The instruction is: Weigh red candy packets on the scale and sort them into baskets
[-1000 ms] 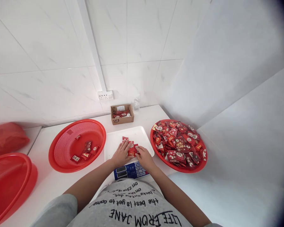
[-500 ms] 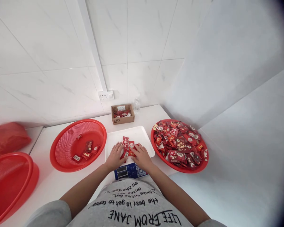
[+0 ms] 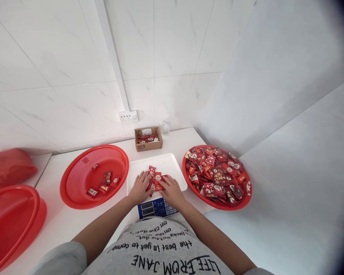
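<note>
Bearing a scale [image 3: 174, 168], the table [image 3: 182, 139] meets white tiles [image 3: 172, 42].

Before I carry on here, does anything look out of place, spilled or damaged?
Nothing looks spilled or damaged. One oddity: the heaped red basket on the right appears to jut past the edge of the white table, though its base is hidden.

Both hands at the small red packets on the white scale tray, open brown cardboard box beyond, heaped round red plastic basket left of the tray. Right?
No: the heaped round red plastic basket is right of the white scale tray; the head view shows it. The rest is right: left hand and right hand at the small red packets, open brown cardboard box beyond.
</note>
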`<action>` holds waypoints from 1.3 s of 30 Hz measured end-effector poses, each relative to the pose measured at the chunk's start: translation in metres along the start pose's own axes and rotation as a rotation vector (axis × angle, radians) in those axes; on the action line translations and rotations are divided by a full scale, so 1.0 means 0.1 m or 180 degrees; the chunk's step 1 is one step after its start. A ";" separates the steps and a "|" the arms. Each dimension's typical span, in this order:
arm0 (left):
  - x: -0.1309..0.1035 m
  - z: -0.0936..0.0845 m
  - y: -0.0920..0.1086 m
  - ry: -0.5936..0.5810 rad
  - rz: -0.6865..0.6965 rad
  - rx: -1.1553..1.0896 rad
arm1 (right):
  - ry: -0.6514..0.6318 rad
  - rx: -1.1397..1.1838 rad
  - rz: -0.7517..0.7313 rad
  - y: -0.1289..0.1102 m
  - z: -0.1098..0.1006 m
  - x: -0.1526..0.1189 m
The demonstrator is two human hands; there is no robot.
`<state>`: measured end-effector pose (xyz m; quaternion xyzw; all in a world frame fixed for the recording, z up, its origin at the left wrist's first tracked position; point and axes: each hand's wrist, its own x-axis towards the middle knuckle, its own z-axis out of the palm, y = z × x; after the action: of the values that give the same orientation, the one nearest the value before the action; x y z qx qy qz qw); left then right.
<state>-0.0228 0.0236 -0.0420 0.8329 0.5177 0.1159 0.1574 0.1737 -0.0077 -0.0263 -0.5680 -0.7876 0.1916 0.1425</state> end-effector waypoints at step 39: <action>0.06 -0.37 0.34 -0.0622 -0.1069 -0.0638 | -0.0086 0.0218 0.0363 0.02 -0.14 0.04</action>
<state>-0.0051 0.0203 0.0053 0.7225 0.6174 0.0577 0.3058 0.1809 -0.0017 -0.0150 -0.6041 -0.7488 0.2338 0.1400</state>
